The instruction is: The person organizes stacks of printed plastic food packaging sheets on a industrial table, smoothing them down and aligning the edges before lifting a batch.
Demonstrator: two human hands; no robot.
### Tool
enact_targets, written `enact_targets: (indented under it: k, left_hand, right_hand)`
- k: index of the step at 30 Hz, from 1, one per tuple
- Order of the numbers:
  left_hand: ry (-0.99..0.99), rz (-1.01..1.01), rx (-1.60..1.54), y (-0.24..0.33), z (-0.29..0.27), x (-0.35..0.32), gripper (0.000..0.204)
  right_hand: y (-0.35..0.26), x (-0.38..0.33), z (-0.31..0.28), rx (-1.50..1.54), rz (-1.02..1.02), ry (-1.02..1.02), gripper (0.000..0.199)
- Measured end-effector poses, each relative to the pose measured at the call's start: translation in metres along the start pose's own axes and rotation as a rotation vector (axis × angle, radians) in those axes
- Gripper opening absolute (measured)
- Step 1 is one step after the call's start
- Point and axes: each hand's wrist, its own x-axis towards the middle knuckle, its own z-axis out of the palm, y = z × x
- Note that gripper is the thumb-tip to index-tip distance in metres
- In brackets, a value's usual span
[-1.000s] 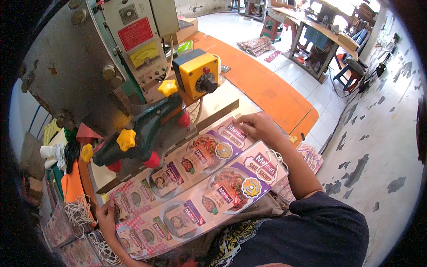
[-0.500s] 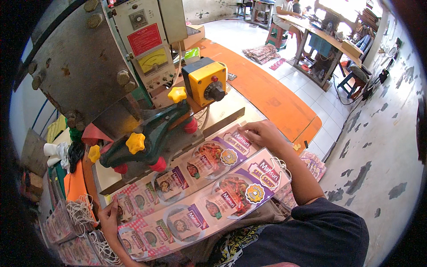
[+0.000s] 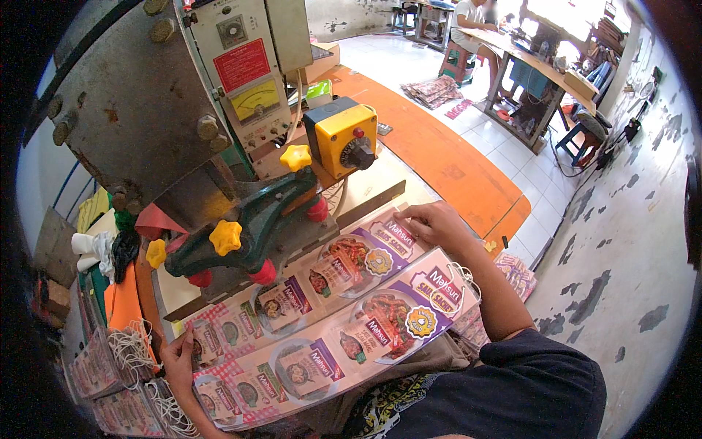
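We grasp a long printed sheet [image 3: 322,314] at both ends, left hand [image 3: 178,358] and right hand [image 3: 431,223], beneath the press [image 3: 241,234].

Workshop: press machine [image 3: 183,110], workbenches [image 3: 446,157].

A grey machine [image 3: 139,110] fills the upper left, a yellow switch box [image 3: 342,137] at centre. An orange bench [image 3: 439,157] runs right. Stools [image 3: 578,132] stand upper right.
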Motion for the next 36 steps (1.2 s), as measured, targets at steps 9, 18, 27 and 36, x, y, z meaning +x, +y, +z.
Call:
enact_targets:
  k: [9, 18, 27, 36]
  left_hand:
    - [-0.023, -0.064, 0.043, 0.006, -0.003, -0.001, 0.04]
    - [0.019, -0.048, 0.111, -0.019, -0.005, 0.004, 0.039]
    - [-0.036, -0.095, 0.04, 0.005, -0.004, -0.002, 0.043]
    - [-0.019, -0.036, 0.163, 0.0, -0.001, 0.002, 0.048]
  right_hand:
    - [0.0, 0.0, 0.001, 0.01, 0.02, 0.004, 0.027]
    - [-0.005, -0.002, -0.002, 0.064, -0.013, 0.047, 0.024]
    - [-0.008, -0.002, 0.0, 0.079, 0.028, 0.061, 0.024]
    - [0.011, 0.0, 0.012, 0.127, -0.036, 0.087, 0.028]
